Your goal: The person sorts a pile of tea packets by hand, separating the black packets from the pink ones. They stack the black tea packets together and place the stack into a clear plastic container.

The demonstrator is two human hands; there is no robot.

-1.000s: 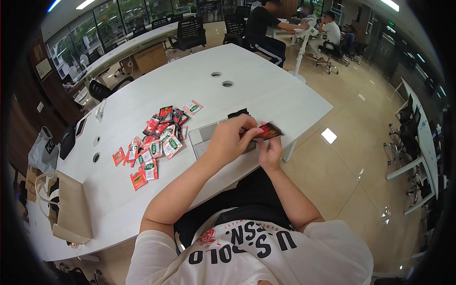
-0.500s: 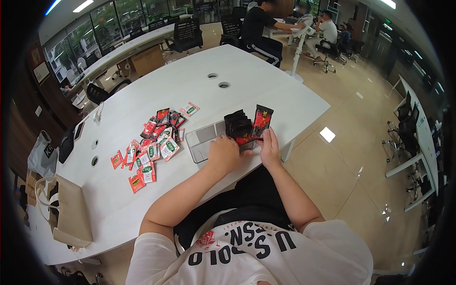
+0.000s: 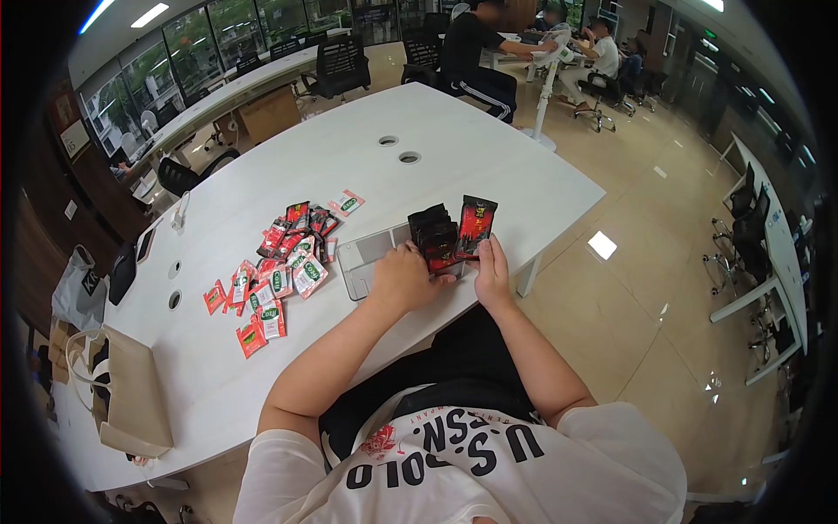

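A clear plastic box [image 3: 356, 278] with compartments sits near the front edge of the table. Black-and-red sachets [image 3: 434, 234] stand packed upright in a row in its right part. My left hand [image 3: 401, 278] lies over the front of the box, fingers curled and thumb toward the front sachets, gripping there; its fingertips are partly hidden. My right hand [image 3: 491, 272] pinches the lower edge of a single red-and-black sachet [image 3: 476, 225], held upright at the right end of the row. To the left of the box lies a loose pile of red-and-black sachets [image 3: 297, 214] and white-and-pink sachets [image 3: 307, 276] marked with green.
The white table [image 3: 305, 166] has round cable holes [image 3: 409, 158]. A beige tote bag [image 3: 131, 393], a black pouch [image 3: 122, 271] and a phone [image 3: 146, 241] are along its left side. People [image 3: 476, 61] sit at other desks behind, near a white fan [image 3: 554, 52].
The sachet in my right hand has shifted slightly left and down, closer to the row in the box. My left hand stays at the box, and the pile looks the same.
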